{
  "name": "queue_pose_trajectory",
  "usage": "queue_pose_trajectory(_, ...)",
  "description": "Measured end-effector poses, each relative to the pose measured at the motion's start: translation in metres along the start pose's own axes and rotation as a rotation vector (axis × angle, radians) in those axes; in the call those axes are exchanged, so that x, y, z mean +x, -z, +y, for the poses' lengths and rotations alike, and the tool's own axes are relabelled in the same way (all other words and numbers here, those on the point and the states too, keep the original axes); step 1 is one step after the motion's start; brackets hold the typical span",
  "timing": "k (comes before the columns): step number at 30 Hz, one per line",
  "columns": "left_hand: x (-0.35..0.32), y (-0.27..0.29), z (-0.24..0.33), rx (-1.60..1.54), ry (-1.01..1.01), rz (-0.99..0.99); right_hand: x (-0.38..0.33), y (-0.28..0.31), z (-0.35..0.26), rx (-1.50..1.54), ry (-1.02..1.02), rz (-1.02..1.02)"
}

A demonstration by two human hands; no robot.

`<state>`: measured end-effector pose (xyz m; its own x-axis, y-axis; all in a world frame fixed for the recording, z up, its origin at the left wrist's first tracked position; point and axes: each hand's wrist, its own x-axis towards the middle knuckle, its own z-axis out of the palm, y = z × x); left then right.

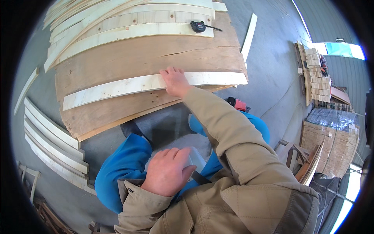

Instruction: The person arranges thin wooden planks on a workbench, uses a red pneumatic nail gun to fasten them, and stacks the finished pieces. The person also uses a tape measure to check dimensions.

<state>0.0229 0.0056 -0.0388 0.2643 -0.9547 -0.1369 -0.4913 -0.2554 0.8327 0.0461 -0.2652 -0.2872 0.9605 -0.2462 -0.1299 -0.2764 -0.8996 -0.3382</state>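
Observation:
A long pale wooden strip (128,86) lies across the near part of a brown plywood sheet (152,54). My right hand (175,82) reaches over it, fingers bent round its far edge and gripping it near the middle. Low over my lap is my left hand (167,171), back upward, its fingers curled and the tips out of sight. Beside its thumb shows a blurred whitish thing (198,158); whether the hand touches it I cannot tell. A black tape measure (198,26) sits at the far side, on the nearest of several other pale strips (152,17).
More wooden strips (54,136) lie on the grey floor at the left. A red and black tool (238,104) is by my right knee. One narrow strip (249,37) rests beyond the sheet's right end. Stacked lumber (329,144) under plastic stands at the right.

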Motion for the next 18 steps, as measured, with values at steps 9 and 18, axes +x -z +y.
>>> queue_pose_trajectory(9, 0.000, 0.003, 0.002, -0.022, 0.049, -0.045, 0.024, 0.007, 0.018, 0.043, 0.003, -0.127)
queue_pose_trajectory(18, 0.003, 0.007, 0.002, -0.030, 0.051, -0.072, 0.070, 0.027, 0.028, 0.001, 0.038, -0.036)
